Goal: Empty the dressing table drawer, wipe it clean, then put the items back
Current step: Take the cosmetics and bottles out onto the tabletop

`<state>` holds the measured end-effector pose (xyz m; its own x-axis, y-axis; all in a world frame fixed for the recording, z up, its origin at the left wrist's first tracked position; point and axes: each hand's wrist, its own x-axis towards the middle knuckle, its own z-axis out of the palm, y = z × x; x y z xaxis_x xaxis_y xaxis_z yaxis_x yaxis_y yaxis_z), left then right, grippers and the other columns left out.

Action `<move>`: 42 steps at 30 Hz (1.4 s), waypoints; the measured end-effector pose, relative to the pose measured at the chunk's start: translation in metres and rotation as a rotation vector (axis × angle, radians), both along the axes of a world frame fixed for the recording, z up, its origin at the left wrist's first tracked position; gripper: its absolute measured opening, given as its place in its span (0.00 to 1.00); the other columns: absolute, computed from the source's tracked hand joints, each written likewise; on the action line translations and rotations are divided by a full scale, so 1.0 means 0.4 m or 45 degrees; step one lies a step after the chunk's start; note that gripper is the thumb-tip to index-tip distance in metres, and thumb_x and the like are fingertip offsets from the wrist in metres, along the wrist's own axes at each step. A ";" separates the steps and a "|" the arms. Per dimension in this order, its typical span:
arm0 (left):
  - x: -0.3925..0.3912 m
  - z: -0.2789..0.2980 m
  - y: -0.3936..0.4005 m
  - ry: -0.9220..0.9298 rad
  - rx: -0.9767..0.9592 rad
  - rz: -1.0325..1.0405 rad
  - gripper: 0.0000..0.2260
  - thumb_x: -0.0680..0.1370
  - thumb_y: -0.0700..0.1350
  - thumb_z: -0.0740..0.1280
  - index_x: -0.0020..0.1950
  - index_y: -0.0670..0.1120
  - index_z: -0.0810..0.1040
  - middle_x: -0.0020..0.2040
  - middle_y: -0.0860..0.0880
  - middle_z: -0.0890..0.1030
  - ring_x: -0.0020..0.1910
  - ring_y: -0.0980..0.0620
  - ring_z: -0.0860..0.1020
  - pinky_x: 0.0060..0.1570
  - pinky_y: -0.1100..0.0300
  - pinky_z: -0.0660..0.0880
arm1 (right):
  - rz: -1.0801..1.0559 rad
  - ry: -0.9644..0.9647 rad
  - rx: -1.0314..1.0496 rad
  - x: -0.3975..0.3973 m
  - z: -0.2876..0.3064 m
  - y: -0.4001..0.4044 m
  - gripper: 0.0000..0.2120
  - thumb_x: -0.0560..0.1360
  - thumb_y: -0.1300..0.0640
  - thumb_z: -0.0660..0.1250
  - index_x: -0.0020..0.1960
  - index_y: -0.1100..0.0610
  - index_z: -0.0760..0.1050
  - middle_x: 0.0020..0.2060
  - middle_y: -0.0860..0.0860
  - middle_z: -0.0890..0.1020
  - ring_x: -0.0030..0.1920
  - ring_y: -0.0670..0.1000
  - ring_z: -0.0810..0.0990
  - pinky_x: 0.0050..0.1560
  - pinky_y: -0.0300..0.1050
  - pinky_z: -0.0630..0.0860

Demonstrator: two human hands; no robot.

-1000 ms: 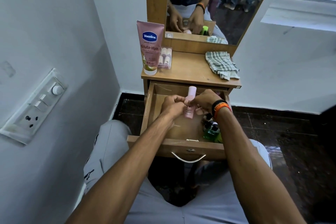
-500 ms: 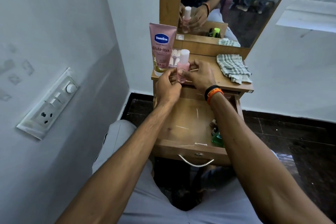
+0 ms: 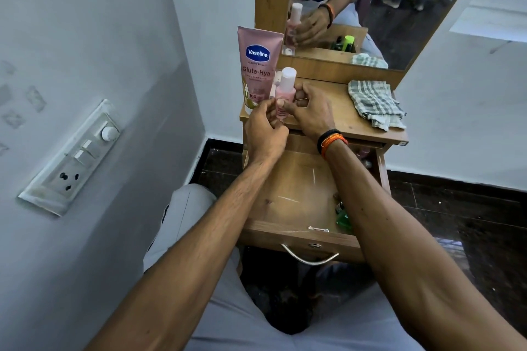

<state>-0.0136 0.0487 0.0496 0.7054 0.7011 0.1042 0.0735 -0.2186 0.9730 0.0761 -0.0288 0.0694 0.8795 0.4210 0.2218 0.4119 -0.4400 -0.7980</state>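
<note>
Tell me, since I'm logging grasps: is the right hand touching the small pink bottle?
Touching. The head view shows the right hand with its thumb and fingertips pressed against the small pink bottle.

Both hands meet at the front left of the bench (image 3: 336,111), the left hand (image 3: 263,134) just left of the right hand (image 3: 309,114), a small bottle (image 3: 285,91) upright between their fingers. Left of the bottle stands a tube (image 3: 258,65) — the cloth (image 3: 375,102) lies well right of the right hand. Below the hands the drawer (image 3: 288,194) stands open, a few bottles (image 3: 343,216) in its right side.
</note>
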 end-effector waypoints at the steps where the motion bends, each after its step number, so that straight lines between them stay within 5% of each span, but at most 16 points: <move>1: 0.001 -0.004 0.000 -0.001 0.014 0.002 0.21 0.75 0.33 0.70 0.66 0.46 0.78 0.57 0.50 0.84 0.56 0.56 0.82 0.58 0.58 0.79 | 0.006 0.002 0.005 0.001 -0.002 0.001 0.18 0.72 0.51 0.76 0.58 0.56 0.77 0.47 0.48 0.82 0.42 0.40 0.78 0.39 0.27 0.72; 7: 0.008 -0.016 -0.005 0.015 0.078 0.045 0.19 0.74 0.34 0.70 0.64 0.46 0.78 0.57 0.50 0.83 0.55 0.56 0.81 0.50 0.66 0.74 | 0.031 -0.001 0.033 0.003 -0.012 0.008 0.18 0.73 0.50 0.75 0.59 0.55 0.76 0.51 0.50 0.83 0.50 0.48 0.82 0.49 0.41 0.81; 11: 0.008 -0.018 -0.005 0.003 0.074 0.069 0.19 0.73 0.35 0.70 0.63 0.46 0.79 0.56 0.51 0.83 0.53 0.56 0.81 0.53 0.61 0.79 | 0.050 0.013 0.040 0.005 -0.017 0.012 0.19 0.73 0.51 0.75 0.59 0.56 0.76 0.51 0.51 0.83 0.50 0.49 0.83 0.53 0.48 0.82; 21: -0.004 -0.018 0.001 0.059 0.053 0.046 0.19 0.75 0.36 0.71 0.65 0.47 0.78 0.58 0.52 0.82 0.55 0.58 0.80 0.40 0.77 0.71 | 0.012 0.078 0.070 0.003 -0.035 -0.015 0.22 0.71 0.56 0.77 0.63 0.55 0.76 0.49 0.47 0.84 0.49 0.44 0.83 0.52 0.42 0.82; 29: -0.002 -0.018 -0.003 0.091 0.048 0.031 0.21 0.75 0.35 0.71 0.67 0.46 0.76 0.60 0.51 0.82 0.56 0.58 0.79 0.40 0.76 0.68 | 0.067 0.071 0.053 -0.006 -0.014 -0.009 0.26 0.72 0.57 0.76 0.68 0.55 0.73 0.54 0.50 0.82 0.53 0.46 0.81 0.51 0.37 0.79; 33: 0.002 -0.021 -0.004 0.072 0.062 0.020 0.20 0.75 0.35 0.70 0.67 0.45 0.77 0.59 0.50 0.82 0.57 0.57 0.80 0.47 0.71 0.75 | 0.081 0.052 0.013 -0.008 -0.004 -0.004 0.22 0.74 0.57 0.75 0.66 0.56 0.75 0.54 0.49 0.81 0.54 0.46 0.79 0.53 0.39 0.78; 36: 0.006 -0.024 -0.004 0.078 0.051 0.017 0.21 0.74 0.36 0.71 0.66 0.45 0.77 0.58 0.50 0.82 0.57 0.56 0.80 0.51 0.66 0.77 | 0.084 0.062 -0.002 -0.007 -0.002 -0.002 0.19 0.74 0.58 0.74 0.63 0.56 0.76 0.52 0.48 0.81 0.53 0.46 0.79 0.46 0.31 0.73; 42: 0.001 -0.019 -0.011 0.071 0.026 0.022 0.20 0.74 0.35 0.71 0.65 0.45 0.77 0.59 0.50 0.82 0.57 0.56 0.80 0.44 0.75 0.71 | 0.153 0.061 -0.048 0.001 0.007 -0.006 0.14 0.75 0.59 0.72 0.60 0.55 0.77 0.49 0.45 0.80 0.52 0.46 0.78 0.43 0.30 0.71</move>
